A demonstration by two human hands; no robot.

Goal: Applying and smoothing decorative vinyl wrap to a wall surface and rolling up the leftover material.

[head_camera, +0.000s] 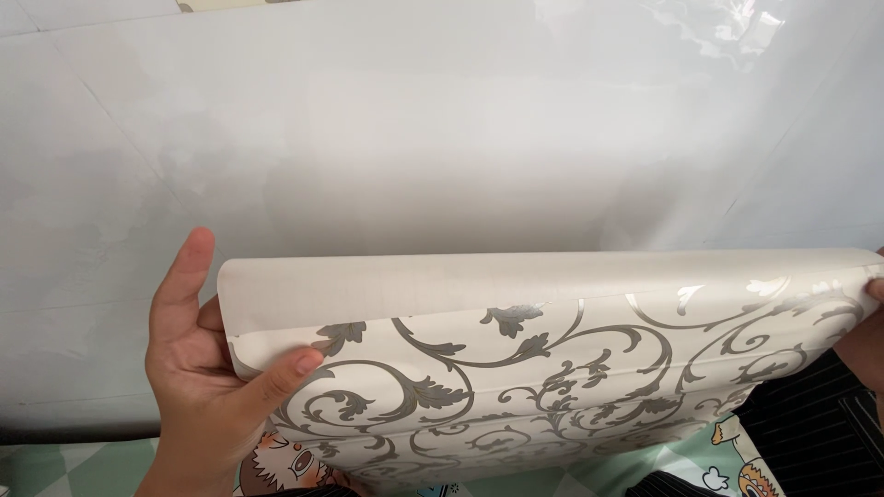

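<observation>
A broad, smooth white wall (pixel 442 120) with a faint glossy sheen fills the upper part of the view. In front of it the person holds up a wide roll of cream wallpaper with shiny silver-grey leaf scrolls (pixel 571 368), stretched sideways between the 2 hands. Its top edge is folded over, showing a plain, matte beige backing strip above the patterned face. Below lies a soft pale green cloth with cartoon figures (pixel 83 465), and at lower right a dark fabric with thin pale stripes (pixel 820 423). The left hand (pixel 207 387) grips the roll's left end, thumb pressed on the patterned front and fingers curled behind. The right hand (pixel 870 340) is mostly out of view; only its fingertips show pinching the right edge.
</observation>
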